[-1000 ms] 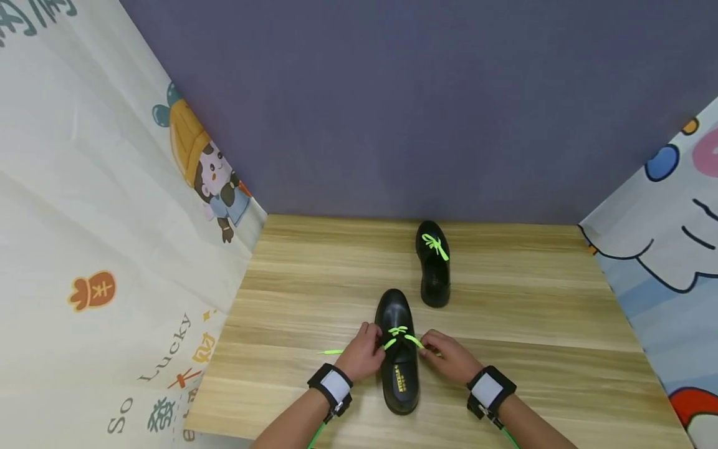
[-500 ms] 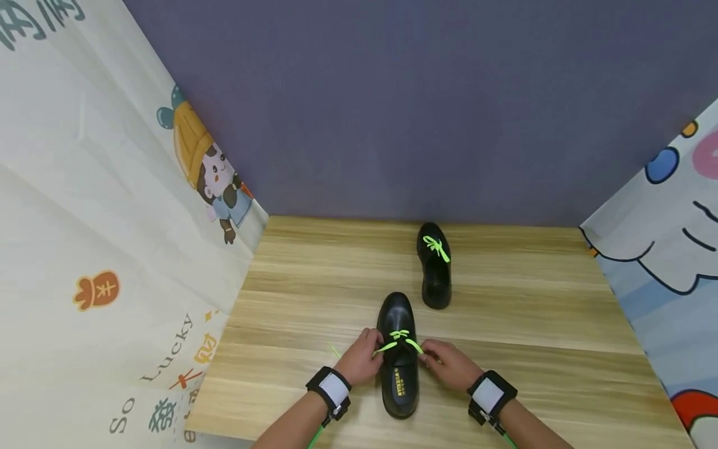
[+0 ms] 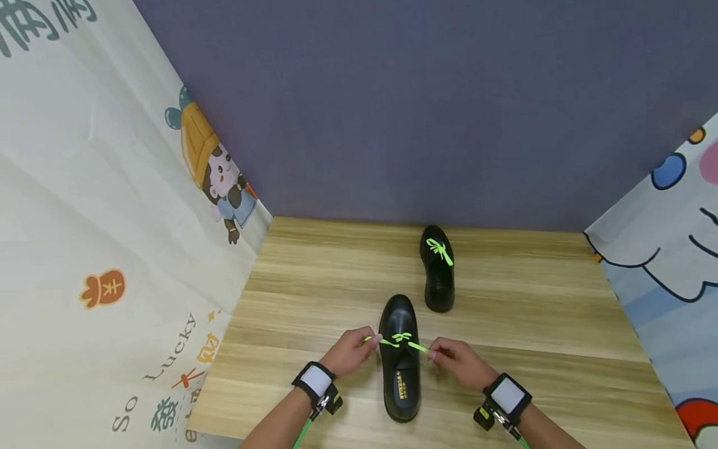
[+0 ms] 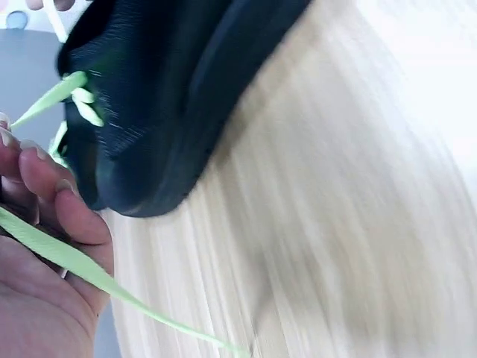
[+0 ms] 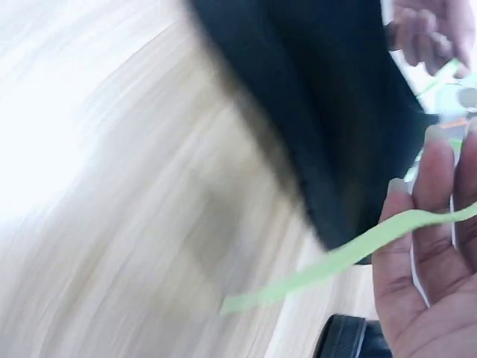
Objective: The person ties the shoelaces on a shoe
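- While the near shoe [image 3: 399,358] sits low at the frame's centre, my left hand [image 3: 349,351] and right hand [image 3: 459,362] each pinch an end of its green lace [image 3: 401,340]: crossed and taut, no bow yet. The far shoe [image 3: 439,269] already has one. Wooden table [image 3: 550,312], purple wall [image 3: 426,112].
- Left wrist view: lace crosses my curled fingers [image 4: 71,216].
- Right wrist view: blurred; fingers [image 5: 425,239] curl round the lace.

Both bare arms reach forward, each with a black and white band at the wrist. The left hand [image 3: 349,351] and the right hand [image 3: 460,363] sit apart at the same height, fingers [image 4: 52,186] curled and pinching.
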A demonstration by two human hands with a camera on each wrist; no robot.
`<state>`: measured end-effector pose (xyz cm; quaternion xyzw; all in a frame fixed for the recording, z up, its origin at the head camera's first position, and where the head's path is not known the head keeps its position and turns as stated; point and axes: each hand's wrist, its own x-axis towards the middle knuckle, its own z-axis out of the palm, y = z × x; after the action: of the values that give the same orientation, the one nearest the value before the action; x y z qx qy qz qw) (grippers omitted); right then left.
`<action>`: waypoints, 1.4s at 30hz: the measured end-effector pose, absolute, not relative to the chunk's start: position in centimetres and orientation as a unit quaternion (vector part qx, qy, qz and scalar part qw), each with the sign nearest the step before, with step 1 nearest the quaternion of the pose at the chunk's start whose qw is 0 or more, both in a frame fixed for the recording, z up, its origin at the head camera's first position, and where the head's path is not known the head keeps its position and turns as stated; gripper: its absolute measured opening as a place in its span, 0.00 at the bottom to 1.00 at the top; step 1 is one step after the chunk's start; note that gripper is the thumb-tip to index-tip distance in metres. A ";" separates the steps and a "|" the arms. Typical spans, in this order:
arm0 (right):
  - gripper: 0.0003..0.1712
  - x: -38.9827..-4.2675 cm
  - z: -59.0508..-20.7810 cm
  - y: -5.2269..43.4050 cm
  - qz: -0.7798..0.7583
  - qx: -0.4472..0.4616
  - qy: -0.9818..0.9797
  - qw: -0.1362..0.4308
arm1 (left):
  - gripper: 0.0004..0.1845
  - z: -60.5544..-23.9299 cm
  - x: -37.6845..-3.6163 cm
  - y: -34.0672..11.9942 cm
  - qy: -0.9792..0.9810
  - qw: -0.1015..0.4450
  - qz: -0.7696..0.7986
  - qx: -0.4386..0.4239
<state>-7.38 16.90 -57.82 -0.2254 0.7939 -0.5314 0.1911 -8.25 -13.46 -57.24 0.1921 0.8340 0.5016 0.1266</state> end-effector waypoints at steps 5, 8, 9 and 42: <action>0.09 -7.6 -57.0 16.3 -0.588 -0.223 0.760 0.164 | 0.15 -56.4 -8.4 -13.0 0.806 0.128 0.558 0.152; 0.09 -7.7 -56.2 16.0 -0.605 -0.208 0.754 0.148 | 0.13 -55.9 -8.7 -12.8 0.795 0.125 0.580 0.130; 0.09 -7.8 -56.0 15.9 -0.609 -0.200 0.754 0.143 | 0.12 -55.7 -8.9 -12.8 0.792 0.124 0.585 0.124; 0.04 -7.8 -57.4 16.4 -0.533 -0.121 0.837 -0.012 | 0.09 -57.1 -8.2 -15.6 0.902 -0.127 0.396 0.120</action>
<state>-7.76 16.40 -57.35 -0.1209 0.8375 -0.5328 -0.0120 -8.19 -15.60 -57.12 0.1198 0.9016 0.3957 -0.1272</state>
